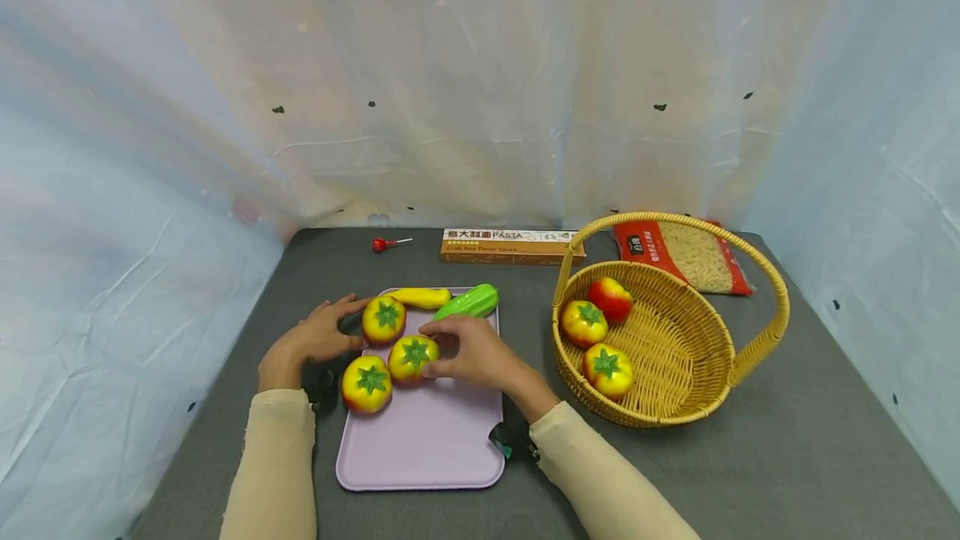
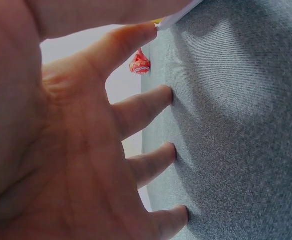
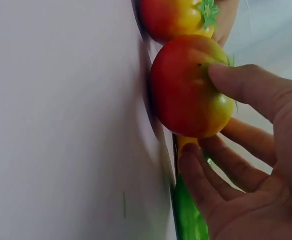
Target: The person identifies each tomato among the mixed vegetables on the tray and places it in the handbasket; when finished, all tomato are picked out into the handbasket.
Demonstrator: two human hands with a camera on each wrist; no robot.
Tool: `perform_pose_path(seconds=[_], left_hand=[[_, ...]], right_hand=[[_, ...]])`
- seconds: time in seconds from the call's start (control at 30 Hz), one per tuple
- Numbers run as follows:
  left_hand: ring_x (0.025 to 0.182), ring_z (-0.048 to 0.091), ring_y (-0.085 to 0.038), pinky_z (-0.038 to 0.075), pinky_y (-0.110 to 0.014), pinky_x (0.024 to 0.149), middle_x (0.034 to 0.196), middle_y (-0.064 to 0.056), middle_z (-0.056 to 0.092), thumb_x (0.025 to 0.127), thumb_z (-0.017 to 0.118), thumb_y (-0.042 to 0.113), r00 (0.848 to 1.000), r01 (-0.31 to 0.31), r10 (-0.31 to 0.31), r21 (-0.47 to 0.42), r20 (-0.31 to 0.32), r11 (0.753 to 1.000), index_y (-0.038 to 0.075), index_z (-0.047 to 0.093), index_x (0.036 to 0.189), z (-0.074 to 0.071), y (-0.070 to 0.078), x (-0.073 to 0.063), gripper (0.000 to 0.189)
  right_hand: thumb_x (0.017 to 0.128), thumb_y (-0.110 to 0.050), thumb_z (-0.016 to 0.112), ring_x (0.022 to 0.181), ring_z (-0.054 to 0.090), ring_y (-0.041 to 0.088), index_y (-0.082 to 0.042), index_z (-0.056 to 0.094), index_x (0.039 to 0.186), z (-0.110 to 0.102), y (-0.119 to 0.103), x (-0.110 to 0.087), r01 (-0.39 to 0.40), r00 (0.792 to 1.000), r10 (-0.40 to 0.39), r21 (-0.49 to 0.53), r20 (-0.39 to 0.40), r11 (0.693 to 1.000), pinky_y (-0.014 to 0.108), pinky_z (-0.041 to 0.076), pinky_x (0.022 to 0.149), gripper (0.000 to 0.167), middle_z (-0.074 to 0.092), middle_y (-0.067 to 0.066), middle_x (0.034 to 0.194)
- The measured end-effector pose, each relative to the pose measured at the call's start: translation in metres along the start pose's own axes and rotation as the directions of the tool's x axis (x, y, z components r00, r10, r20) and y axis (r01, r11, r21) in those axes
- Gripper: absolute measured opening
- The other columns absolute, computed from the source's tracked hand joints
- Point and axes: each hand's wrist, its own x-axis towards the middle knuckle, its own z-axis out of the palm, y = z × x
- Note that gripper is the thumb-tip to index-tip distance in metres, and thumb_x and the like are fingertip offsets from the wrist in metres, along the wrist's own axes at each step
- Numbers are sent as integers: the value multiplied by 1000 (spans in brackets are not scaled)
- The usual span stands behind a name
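A yellow-red tomato [image 3: 188,90] with a green leafy top is pinched by my right hand [image 1: 476,352], thumb on its side and fingers around the other. It is over the light purple tray [image 1: 423,457]. Two more tomatoes are to its left, a front tomato [image 1: 367,385] and a back tomato [image 1: 384,320]. My left hand [image 1: 321,333] is at the tray's left edge beside the back tomato, its fingers spread and the fingertips on the grey cloth in the left wrist view. Along the tray's far edge lie a yellow, long vegetable [image 1: 420,298] and a green cucumber [image 1: 471,302].
A wicker basket [image 1: 678,357] with a tall handle stands right of the tray, holding two yellow-red tomatoes and a redder round fruit [image 1: 611,300]. Behind are a pasta box [image 1: 513,247], a red-labelled bag of pasta [image 1: 693,257] and a red lollipop [image 1: 381,245].
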Motion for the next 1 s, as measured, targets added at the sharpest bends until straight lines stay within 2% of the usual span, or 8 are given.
perform_pose_path(seconds=[0.27, 0.37, 0.53, 0.77, 1.0], left_hand=[[162, 9, -64, 7, -91, 121, 178, -30, 23, 95, 77, 25, 1000, -10, 10, 0, -9, 1000, 12, 43, 169, 2, -1, 0, 82], [162, 8, -64, 6, -90, 121, 178, -29, 23, 95, 77, 25, 1000, -5, 5, -4, -7, 1000, 13, 43, 169, 2, -1, 1, 82], [163, 6, -63, 5, -89, 122, 179, -29, 22, 96, 74, 22, 1000, 13, -13, -9, 0, 1000, 14, 42, 169, 1, -2, 1, 80], [163, 5, -62, 4, -88, 122, 180, -28, 20, 96, 73, 24, 999, 41, -41, -17, 1, 999, 15, 42, 170, 1, -2, 2, 81], [164, 5, -62, 4, -89, 122, 180, -27, 20, 96, 75, 25, 1000, 29, -28, -18, 6, 999, 15, 41, 170, 0, -1, 1, 82]], right_hand=[[91, -23, 91, 117, 72, 9, -9, 72, 145, -1, 0, -2, 12, 997, -13, 11, 82, 1000, 36, 60, 108, 59, 78, 3, 135], [92, -25, 91, 118, 72, 8, -12, 74, 143, -7, -5, -5, 2, 998, -2, 2, 68, 1000, 37, 60, 108, 55, 78, 0, 135], [91, -19, 89, 123, 74, 13, -13, 75, 139, -24, -23, -17, -2, 999, -1, 90, 41, 996, 42, 61, 109, 50, 77, 0, 135], [95, -23, 85, 119, 75, 14, -20, 73, 143, -59, -48, -50, 55, 997, -59, 96, 40, 994, 44, 62, 108, 49, 76, -3, 137], [94, -23, 89, 121, 73, 15, -21, 73, 143, -95, -48, -102, 10, 999, -18, 191, 41, 982, 32, 60, 109, 52, 74, -3, 137]])
